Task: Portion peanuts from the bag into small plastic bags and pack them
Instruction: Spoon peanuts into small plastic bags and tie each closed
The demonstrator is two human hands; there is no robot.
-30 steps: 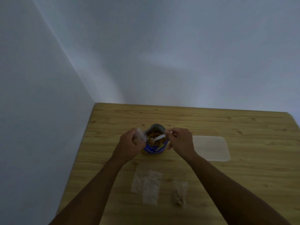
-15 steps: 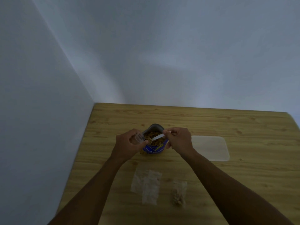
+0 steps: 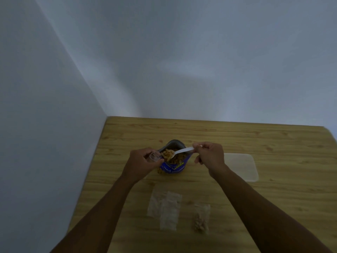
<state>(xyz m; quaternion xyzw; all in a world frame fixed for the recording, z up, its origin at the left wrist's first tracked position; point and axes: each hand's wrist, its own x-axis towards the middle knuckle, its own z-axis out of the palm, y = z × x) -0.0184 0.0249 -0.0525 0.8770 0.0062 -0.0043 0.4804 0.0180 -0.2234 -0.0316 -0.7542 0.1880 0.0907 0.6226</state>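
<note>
Evidently early on, one filled small bag and some empty bags lie on the person's side of the peanut bag, while the left hand pinches an open bag at its left rim and the right hand pinches a loaded spoon over its mouth.
</note>
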